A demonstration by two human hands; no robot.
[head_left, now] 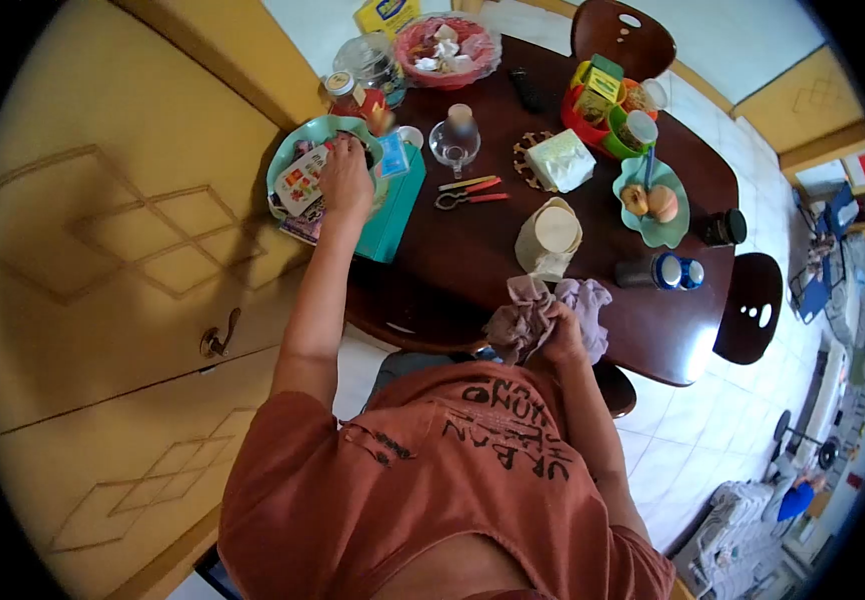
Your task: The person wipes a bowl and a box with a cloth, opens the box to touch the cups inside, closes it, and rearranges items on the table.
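Observation:
My left hand (347, 182) reaches into a pale green bowl (283, 160) at the table's left end, its fingers curled down. Whatever is between those fingers is hidden. Beside them in the bowl lie a white printed card (303, 183) and small packets. My right hand (564, 338) grips a crumpled mauve cloth (523, 325) at the near table edge, its folds bunched on both sides of the fingers. Just beyond the cloth stands a cream-coloured roll (556, 230), perhaps of paper.
On the dark table (453, 260) are a glass mug (455, 146), red-handled tools (473, 197), a tissue pack (562, 162), a fruit bowl (675, 233), blue-lidded jars (665, 271) and a lined red basket (448, 75). Chairs (751, 310) surround it. A yellow door (113, 230) is at left.

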